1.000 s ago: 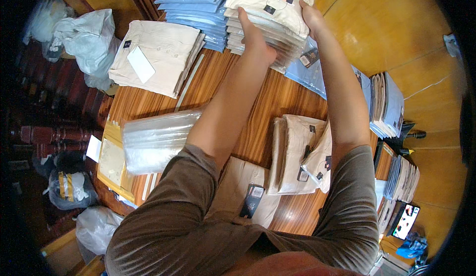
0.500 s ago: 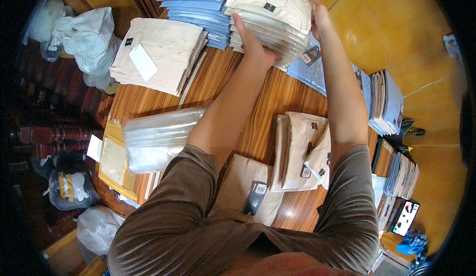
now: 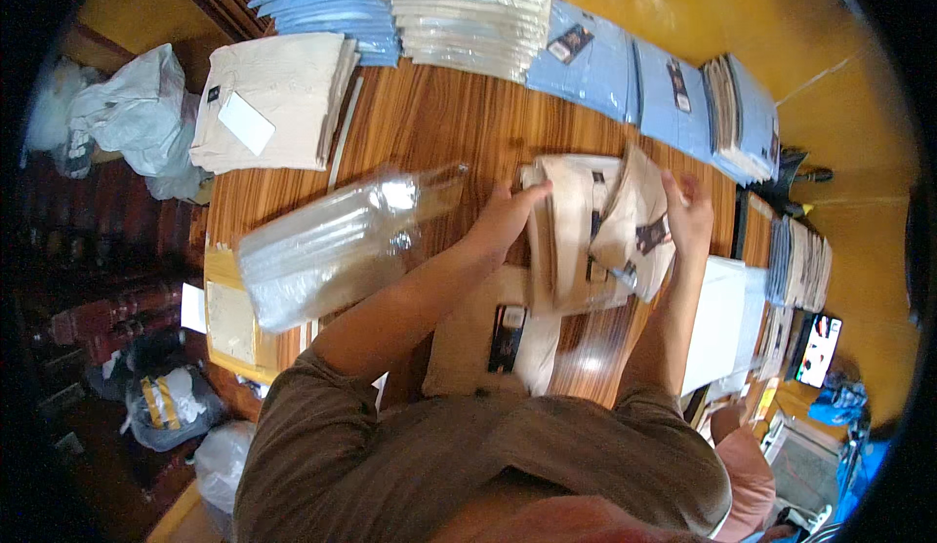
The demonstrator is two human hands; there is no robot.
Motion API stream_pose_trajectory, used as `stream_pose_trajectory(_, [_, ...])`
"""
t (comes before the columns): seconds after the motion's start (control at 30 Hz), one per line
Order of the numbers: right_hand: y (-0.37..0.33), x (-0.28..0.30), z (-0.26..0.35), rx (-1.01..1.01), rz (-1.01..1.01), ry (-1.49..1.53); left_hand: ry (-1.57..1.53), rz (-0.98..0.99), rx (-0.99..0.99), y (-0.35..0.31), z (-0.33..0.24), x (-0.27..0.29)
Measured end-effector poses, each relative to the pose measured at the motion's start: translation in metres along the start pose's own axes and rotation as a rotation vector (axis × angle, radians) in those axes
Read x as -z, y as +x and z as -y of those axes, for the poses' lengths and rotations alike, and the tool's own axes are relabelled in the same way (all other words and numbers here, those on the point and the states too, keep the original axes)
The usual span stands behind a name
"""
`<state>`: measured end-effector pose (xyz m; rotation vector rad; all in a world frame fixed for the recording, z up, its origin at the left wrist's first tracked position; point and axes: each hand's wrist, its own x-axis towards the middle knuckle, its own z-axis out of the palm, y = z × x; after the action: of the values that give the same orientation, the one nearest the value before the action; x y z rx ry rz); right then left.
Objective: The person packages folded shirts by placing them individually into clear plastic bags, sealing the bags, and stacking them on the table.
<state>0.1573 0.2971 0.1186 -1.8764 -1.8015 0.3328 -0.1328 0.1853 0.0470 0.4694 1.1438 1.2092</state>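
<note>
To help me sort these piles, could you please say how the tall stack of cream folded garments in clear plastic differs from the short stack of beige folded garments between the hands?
The tall cream stack shows many layers; the short beige stack shows only a few. The cream stack looks squared up; the beige one has a garment askew on top. Both hold folded garments.

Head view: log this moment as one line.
left hand: at left edge of beige clothes | right hand: by their right side, contact unclear | plastic bags: left of clothes, on table
</note>
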Motion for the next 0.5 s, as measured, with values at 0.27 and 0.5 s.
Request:
stream_pose_trajectory(0.27, [-0.073,-0.023,-0.115,-0.138,0.151,-0.204,0.169,0.113,0.226,-0.041,0.013,-0.031])
stream_pose_trajectory(0.5, [-0.107,-0.027,-0.062,-0.025,0.448,0.254,0.16,0.031,0.092,-0.031,0.027,-0.042])
